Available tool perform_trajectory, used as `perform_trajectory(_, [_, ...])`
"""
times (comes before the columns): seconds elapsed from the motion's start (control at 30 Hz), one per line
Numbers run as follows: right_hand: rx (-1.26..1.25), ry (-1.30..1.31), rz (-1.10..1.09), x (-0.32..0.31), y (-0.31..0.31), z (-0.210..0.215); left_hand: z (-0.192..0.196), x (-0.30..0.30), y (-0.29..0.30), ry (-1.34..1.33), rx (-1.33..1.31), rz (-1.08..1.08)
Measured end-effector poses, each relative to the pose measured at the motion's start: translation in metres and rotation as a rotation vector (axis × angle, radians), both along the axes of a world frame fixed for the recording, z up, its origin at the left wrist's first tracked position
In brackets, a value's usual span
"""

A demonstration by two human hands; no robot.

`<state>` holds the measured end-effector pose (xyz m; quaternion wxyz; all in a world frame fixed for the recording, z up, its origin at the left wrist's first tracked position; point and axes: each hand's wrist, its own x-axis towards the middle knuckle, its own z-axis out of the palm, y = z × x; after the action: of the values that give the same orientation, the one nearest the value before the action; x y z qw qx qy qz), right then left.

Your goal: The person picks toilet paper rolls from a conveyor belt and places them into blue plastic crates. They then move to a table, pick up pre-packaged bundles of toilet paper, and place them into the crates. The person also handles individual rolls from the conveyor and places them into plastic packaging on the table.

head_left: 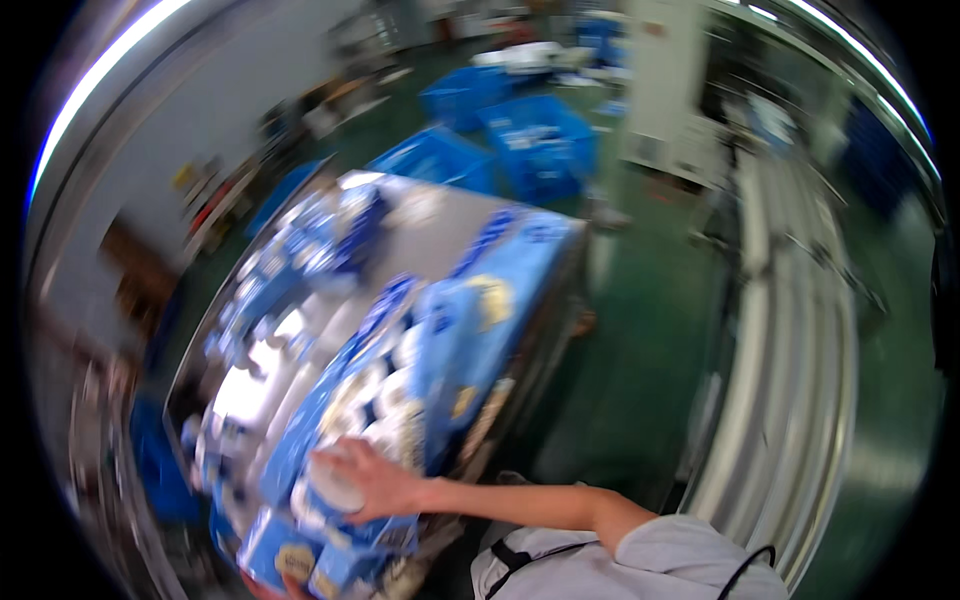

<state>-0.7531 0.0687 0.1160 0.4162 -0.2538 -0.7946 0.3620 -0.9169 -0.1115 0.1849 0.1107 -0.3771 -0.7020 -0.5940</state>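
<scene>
My right hand (365, 482) reaches across to the near part of a metal-topped table and is closed round a white roll (338, 488). More white rolls (392, 395) lie just beyond it, partly in blue plastic wrapping (445, 335). At the lower edge, only a little of my left hand (290, 588) shows, against a blue package (275, 550) with a pale round patch. Its fingers are mostly hidden and smeared, so its grip does not show. Motion blur softens the whole view.
Blue and white packages (300, 250) crowd the table's (435, 215) left side. Large blue bins (540, 145) stand past its far end. A green floor aisle (640, 330) separates the table from a long pale conveyor-like structure (790, 370) on the right.
</scene>
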Motion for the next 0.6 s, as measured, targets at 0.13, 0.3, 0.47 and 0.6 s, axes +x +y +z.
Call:
perform_trajectory(0.13, [-0.076, 0.052, -0.353, 0.112, -0.008, -0.009, -0.012, 0.045, 0.061, 0.500, -0.288, -0.267])
perform_trajectory(0.3, [-0.073, -0.227, -1.111, 0.311, -0.107, 0.006, -0.096, 0.207, 0.162, 0.206, -0.295, -1.237])
perform_trajectory(0.47, [-0.118, -0.420, -2.054, 0.375, -0.273, 0.026, -0.042, 0.426, 0.123, 0.452, -0.183, -1.964])
perform_trajectory(0.6, [-0.302, -0.431, -2.624, 0.361, -0.409, 0.022, -0.049, 0.548, 0.016, 0.578, 0.072, -2.454])
